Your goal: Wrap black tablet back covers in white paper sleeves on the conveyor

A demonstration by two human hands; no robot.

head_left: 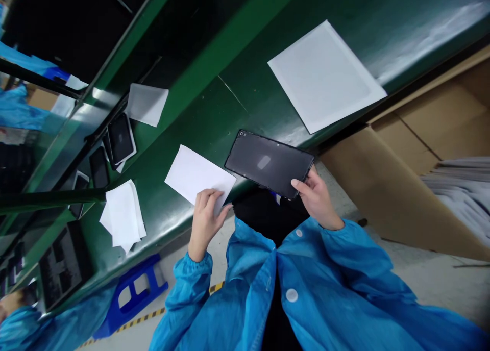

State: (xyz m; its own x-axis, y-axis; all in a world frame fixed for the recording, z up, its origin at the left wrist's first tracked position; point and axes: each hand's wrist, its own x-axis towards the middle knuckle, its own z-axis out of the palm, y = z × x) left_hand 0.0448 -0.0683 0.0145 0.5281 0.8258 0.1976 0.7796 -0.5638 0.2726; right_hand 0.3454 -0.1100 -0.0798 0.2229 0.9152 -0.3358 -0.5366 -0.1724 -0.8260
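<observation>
In the head view my right hand [316,195] grips the right end of a dark tablet back cover [268,162], thumb on top. The cover has a camera cut-out at its far left corner and a pale oblong mark in the middle. My left hand [206,216] rests its fingers on the near right corner of a white sheet [197,175], with the thumb at the edge of the green bench [184,208]. Whether those fingers pinch the sheet or only press on it is hard to see. The sheet lies just left of the cover.
A white padded envelope [325,78] lies on the bench at the right. White sheets [124,216], dark tablets [121,139] and a translucent sleeve [147,103] lie left. An open cardboard box [360,187] stands right, a blue stool [133,295] below, and a co-worker's sleeve [19,328] lower left.
</observation>
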